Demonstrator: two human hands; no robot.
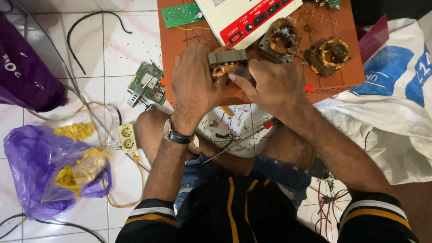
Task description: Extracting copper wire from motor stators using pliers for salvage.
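Seated on the floor (112,49) with knees drawn up under the edge of a low orange table (180,40); so the work sits close and high.

Stator (227,60) gripped at the table's near edge, between both hands, steel stack uppermost and copper coil hanging below; probably turned that way to expose the winding. Left hand (194,83) curled shut around its left side, bracing it; wrist with a dark watch (178,136). Right hand (274,85) closed on the right side, thumb tip pressed toward the coil; something dark partly under the palm, kind unclear.

Two more stators (282,39) (332,54) parked farther back on the table, within reach but clear of the hands; a white box (234,18) with a red panel behind them; a green board (182,14) at the far left corner.

Red-handled screwdriver (252,132) lying across the lap, handy. Second board (147,83) and a socket strip (127,137) on the floor to the left; purple bag (31,157) with yellow pieces beside them; white sack (387,117) to the right.
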